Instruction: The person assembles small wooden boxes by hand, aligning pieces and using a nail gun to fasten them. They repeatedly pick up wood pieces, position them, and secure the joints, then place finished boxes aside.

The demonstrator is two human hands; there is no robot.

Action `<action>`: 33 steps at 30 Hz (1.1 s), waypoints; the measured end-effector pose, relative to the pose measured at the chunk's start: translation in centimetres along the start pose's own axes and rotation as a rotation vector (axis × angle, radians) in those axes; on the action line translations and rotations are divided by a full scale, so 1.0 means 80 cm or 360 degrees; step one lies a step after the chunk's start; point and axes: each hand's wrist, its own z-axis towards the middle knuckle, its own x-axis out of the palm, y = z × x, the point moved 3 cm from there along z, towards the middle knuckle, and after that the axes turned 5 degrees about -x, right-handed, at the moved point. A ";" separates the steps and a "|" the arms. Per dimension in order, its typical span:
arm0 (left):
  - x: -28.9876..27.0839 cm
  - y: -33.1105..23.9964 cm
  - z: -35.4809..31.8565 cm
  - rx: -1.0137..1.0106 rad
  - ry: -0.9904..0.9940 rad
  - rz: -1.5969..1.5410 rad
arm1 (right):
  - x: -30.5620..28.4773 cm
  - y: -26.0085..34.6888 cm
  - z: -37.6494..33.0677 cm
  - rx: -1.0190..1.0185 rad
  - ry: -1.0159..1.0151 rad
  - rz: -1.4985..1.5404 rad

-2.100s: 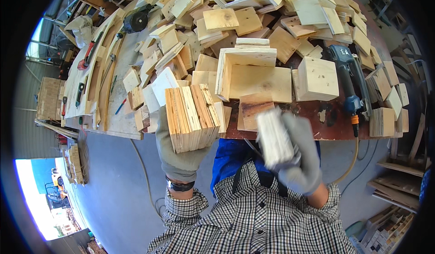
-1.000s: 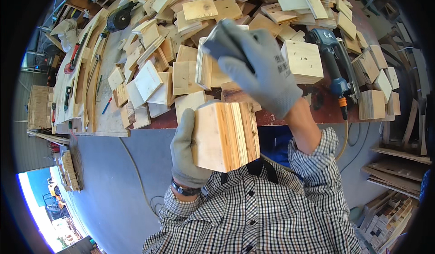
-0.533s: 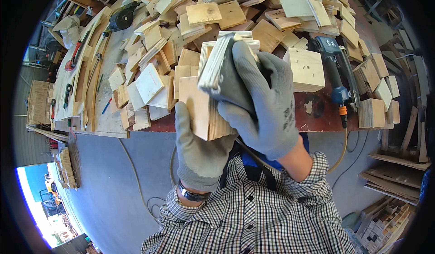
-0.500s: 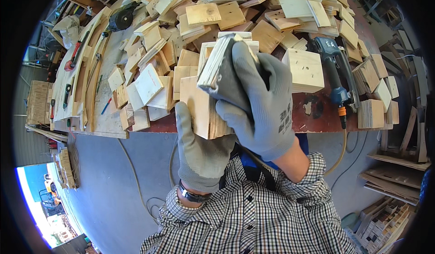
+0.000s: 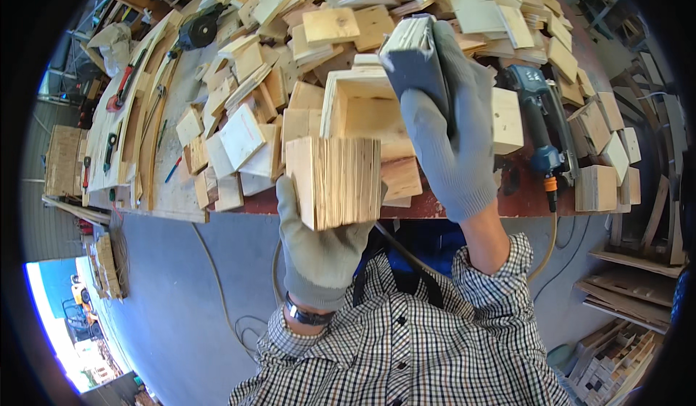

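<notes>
My left hand [image 5: 319, 250], in a grey glove, grips a stack of thin square wooden boards [image 5: 335, 180] from below, holding it upright in front of my chest. My right hand [image 5: 449, 138], also gloved, is raised above the workbench and is closed on a grey block-shaped sanding pad [image 5: 415, 61]. The pad sits up and to the right of the stack, apart from it. An open wooden box frame [image 5: 359, 109] lies on the bench just behind the stack.
The red-brown workbench [image 5: 464, 206] is heaped with several loose wooden squares [image 5: 239, 134]. A blue power tool [image 5: 540, 134] with a cable lies at the right. Hand tools [image 5: 123, 87] rest at the left. Wooden frames [image 5: 623, 290] lean at the right; cables run on the grey floor [image 5: 181, 290].
My right hand with the pad was pressed on the stack's top edge half a second ago; it has lifted up and right, off the stack. The left hand keeps the stack.
</notes>
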 end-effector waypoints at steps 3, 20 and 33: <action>-0.029 -0.004 0.013 -0.0014 0.0180 -0.0222 | -0.005 0.036 -0.016 -0.0174 0.0352 -0.0254; -0.001 -0.040 -0.020 0.0532 -0.0075 0.1199 | -0.035 0.011 -0.024 0.0319 0.0294 0.0969; -0.004 -0.037 -0.001 0.0125 0.0274 0.0965 | -0.025 0.032 -0.087 0.0015 0.0291 0.0282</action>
